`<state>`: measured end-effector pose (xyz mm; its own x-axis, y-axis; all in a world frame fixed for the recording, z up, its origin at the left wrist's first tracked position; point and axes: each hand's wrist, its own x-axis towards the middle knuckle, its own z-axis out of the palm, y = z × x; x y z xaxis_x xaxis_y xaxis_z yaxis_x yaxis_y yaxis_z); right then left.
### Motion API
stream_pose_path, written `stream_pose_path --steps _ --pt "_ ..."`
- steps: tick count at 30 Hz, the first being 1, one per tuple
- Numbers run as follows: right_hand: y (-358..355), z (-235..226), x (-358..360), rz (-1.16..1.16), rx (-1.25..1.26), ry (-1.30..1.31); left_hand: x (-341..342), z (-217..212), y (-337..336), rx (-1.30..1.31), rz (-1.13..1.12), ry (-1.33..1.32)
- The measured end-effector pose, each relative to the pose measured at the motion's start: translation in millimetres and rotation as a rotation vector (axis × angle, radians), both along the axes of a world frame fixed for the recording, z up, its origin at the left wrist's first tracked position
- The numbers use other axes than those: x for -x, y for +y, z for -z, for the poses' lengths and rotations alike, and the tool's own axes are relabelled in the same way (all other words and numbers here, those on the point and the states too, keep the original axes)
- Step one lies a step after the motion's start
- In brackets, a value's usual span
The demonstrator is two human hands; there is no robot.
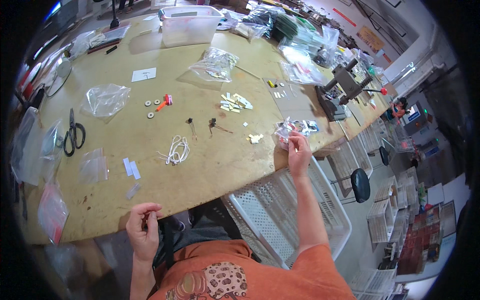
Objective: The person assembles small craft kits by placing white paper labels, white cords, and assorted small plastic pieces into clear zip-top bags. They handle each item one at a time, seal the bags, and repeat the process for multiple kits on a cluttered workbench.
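My right hand [299, 156] reaches to the table's right front edge. Its fingers pinch at the near side of a small clear plastic bag [286, 129] with red, white and dark bits in it. Down by the front edge, my left hand [143, 232] has its fingers curled and thumb drawn in; whatever they may hold is too small to tell. Left of the bag lie a little heap of cream pieces [255, 138] and a larger pile of pale flat pieces [235, 103]. A coil of white cord [176, 150] and two dark parts with thin leads [213, 123] rest mid-table.
Black scissors [73, 134], an empty-looking clear bag [105, 100] and pale blue strips [131, 168] lie left. A hand press [345, 87] stands right. A white plastic bin [191, 27] sits at the back. Below the edge is a white crate [280, 192].
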<state>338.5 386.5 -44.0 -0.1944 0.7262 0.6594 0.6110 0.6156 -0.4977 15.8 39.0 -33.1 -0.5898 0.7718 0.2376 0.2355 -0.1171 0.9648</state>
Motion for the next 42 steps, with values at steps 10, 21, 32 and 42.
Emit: stream_pose_path --steps 10,21,32,42 --pt "8.8 0.7 1.1 -0.022 -0.059 -0.204 2.0 -3.4 5.2 0.012 -0.024 -0.026" --pt "-133.0 -32.6 94.6 -0.548 -0.26 -0.307 18.6 -12.8 -4.4 -0.003 -0.025 0.443" --pt "-188.9 -31.2 181.6 -0.976 -0.094 -0.225 109.0 -18.7 -38.6 0.227 -0.527 0.689" --pt "-190.9 -11.2 198.9 -0.981 0.044 -0.189 152.8 -15.5 -3.5 0.548 -0.46 0.732"
